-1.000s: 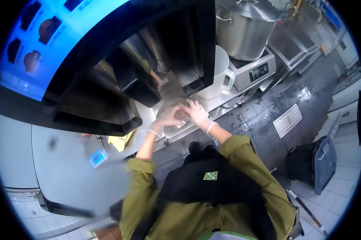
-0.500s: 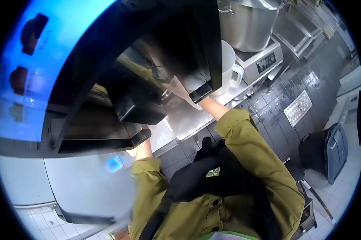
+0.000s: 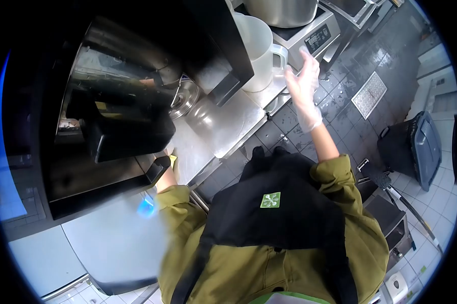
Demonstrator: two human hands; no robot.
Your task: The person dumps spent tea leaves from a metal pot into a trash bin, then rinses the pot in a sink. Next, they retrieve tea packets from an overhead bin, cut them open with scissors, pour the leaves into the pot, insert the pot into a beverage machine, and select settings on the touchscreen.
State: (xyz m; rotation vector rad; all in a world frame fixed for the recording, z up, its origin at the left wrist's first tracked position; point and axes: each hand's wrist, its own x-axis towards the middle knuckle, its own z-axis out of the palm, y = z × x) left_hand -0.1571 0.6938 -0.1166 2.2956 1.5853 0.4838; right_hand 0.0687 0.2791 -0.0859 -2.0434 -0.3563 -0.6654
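Note:
My right hand [image 3: 304,88], in a clear glove, is raised beside the handle of a white plastic pitcher [image 3: 259,53], its fingers apart and nothing in them. A dark frame with glossy panels hides my left hand; only the forearm [image 3: 166,181] shows below the frame's edge. Round metal lids or bowls [image 3: 186,99] sit on the steel counter [image 3: 236,121], left of the pitcher. A bit of yellow cloth or paper [image 3: 173,160] shows near my left forearm.
A large steel pot [image 3: 284,11] stands on an induction cooker [image 3: 314,38] behind the pitcher. The black overhead frame [image 3: 160,172] covers the left side. At the right are a floor drain [image 3: 369,95], a dark bin [image 3: 415,147] and a long-handled tool [image 3: 410,207].
My hands were together over a round container on the counter, then separated. My right hand has moved right to beside the pitcher; my left hand has gone behind the frame. The view has shifted.

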